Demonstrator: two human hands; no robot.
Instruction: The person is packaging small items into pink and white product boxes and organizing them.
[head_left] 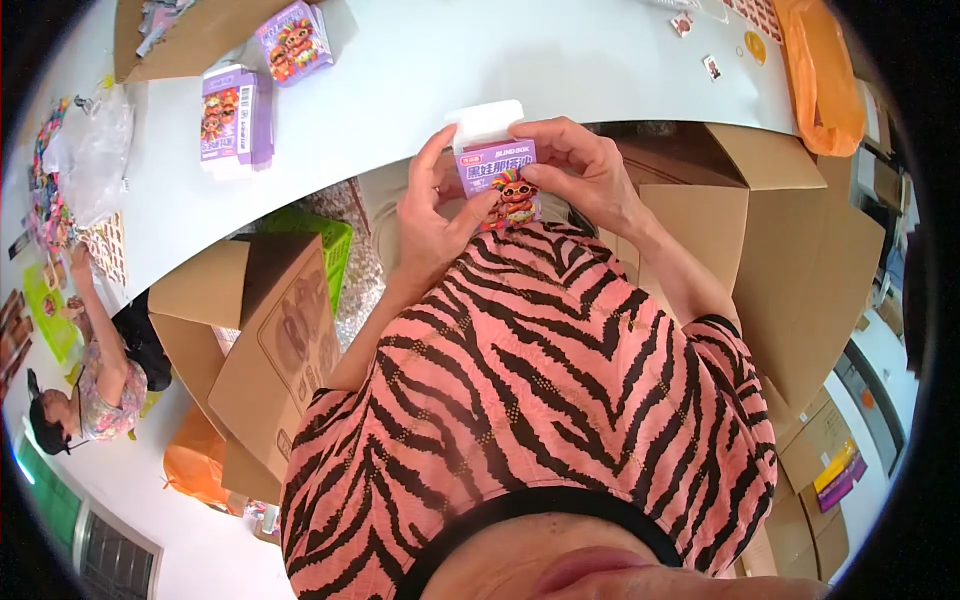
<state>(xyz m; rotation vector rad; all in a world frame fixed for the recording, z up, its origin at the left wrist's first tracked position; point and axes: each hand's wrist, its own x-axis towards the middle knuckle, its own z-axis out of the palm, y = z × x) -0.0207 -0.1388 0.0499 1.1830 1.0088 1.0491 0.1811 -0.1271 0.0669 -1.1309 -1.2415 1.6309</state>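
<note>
A small purple carton (490,168) with a cartoon character on its front is held between my two hands, just off the table's near edge. Its white top flap (488,120) stands open, away from me. My left hand (432,225) grips the left side, thumb on the front face and fingers behind. On the other side, my right hand (590,178) is closed round the upper right corner, its thumb pressed on the front. Whatever may be inside the carton is hidden.
Purple cartons (222,120) and another purple carton (297,42) lie on the white table (390,70). Large cardboard boxes stand at my left (285,350) and right (810,250). An orange bag (820,80) hangs at the right edge. A co-worker (105,390) works at far left.
</note>
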